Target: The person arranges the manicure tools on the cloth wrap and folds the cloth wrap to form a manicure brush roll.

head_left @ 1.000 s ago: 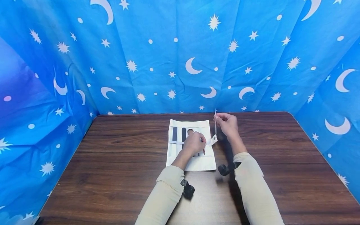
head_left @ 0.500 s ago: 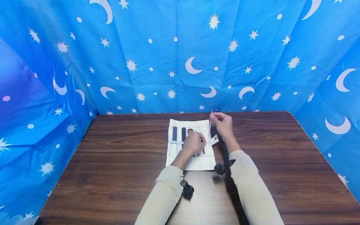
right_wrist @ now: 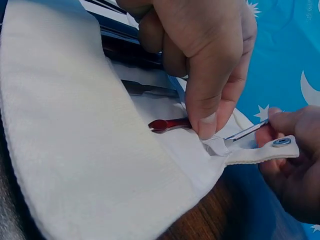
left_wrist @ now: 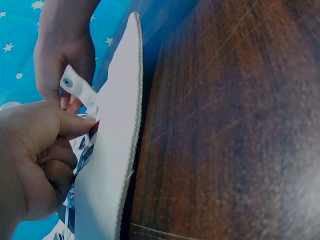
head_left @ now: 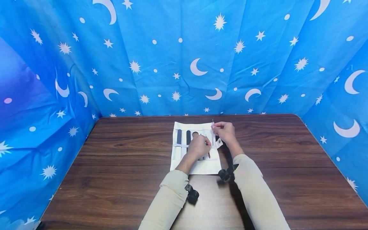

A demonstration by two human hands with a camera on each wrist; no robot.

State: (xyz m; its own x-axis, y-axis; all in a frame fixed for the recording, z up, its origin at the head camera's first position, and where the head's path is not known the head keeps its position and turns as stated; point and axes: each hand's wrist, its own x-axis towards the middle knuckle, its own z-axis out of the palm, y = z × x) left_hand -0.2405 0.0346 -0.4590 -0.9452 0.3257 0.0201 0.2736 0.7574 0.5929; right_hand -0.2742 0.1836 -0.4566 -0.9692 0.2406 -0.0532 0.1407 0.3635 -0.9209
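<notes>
A white cloth tool roll [head_left: 198, 167] lies unfolded on the table. My left hand [head_left: 197, 146] rests over its middle; in the right wrist view its thumb and forefinger pinch the white elastic band [right_wrist: 216, 146] near the roll's right edge. My right hand [head_left: 226, 131] pinches a thin metal tool [right_wrist: 248, 131] by its far end, its lower end at the elastic band. Beside my left thumb, a red-tipped tool [right_wrist: 169, 125] lies under the band. A snap tab [right_wrist: 265, 153] sticks out from the roll's edge, close to my right fingers.
Two dark flat tools [head_left: 179, 137] and a round-headed brush [head_left: 195, 134] sit in the roll's left part. The brown wooden table [head_left: 120, 179] stands against a blue star-and-moon cloth [head_left: 161, 80]. A small black camera [head_left: 193, 195] hangs at my left wrist.
My right hand has moved left and slightly down with the thin tool, from beside the roll to over its right edge. My left hand has stayed in place.
</notes>
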